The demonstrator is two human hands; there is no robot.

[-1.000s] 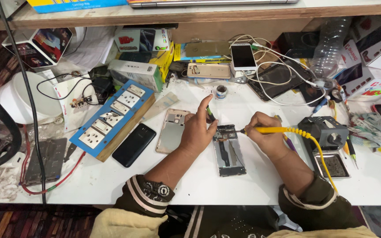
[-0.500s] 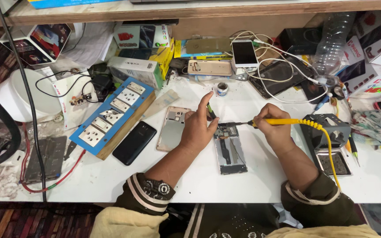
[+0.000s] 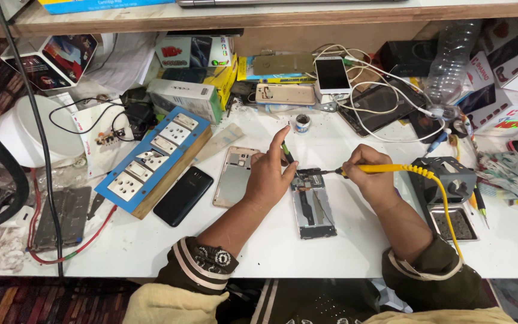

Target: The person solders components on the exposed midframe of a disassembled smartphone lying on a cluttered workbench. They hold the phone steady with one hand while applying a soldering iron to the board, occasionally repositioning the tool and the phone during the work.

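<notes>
Phone: opened phone (image 3: 313, 207), back off, flat on the white counter (image 3: 271, 246), lengthwise toward the body, between both hands; insides dark, detail too small to read.
Iron: yellow-handled soldering iron (image 3: 385, 169), tip lowered to the phone's top edge, near the tweezers' point; exact contact spot hard to make out.
Right hand: right hand (image 3: 372, 180) clenched around the iron's grip like a pen, knuckles up, wrist resting on the counter just right of the phone.
Tweezers: dark tweezers (image 3: 288, 155), tilted, point down at the phone's top edge, partly hidden by fingers.
Left hand: left hand (image 3: 269, 177) pinching the tweezers between thumb and fingers, index finger stretched upward, heel just left of the phone.
Arms: both forearms angled in from the bottom edge, striped cuffs at the wrists; elbows and body cut off below.
Cord: yellow cord (image 3: 445, 204) curving from the iron down past the right forearm.
Stand: grey iron stand (image 3: 451, 180) with sponge tray, right of the right hand.
Back cover: pale phone shell (image 3: 234, 177) just left of the left hand.
Black phone: black phone (image 3: 183, 195) further left, face down or dark.
Socket board: blue socket board (image 3: 151, 161), tilted, beside the black phone.
Tin: small round tin (image 3: 302, 123) above the hands, contents unclear.
Far edge: boxes, phones and cables piled under the shelf, much overlapped.
</notes>
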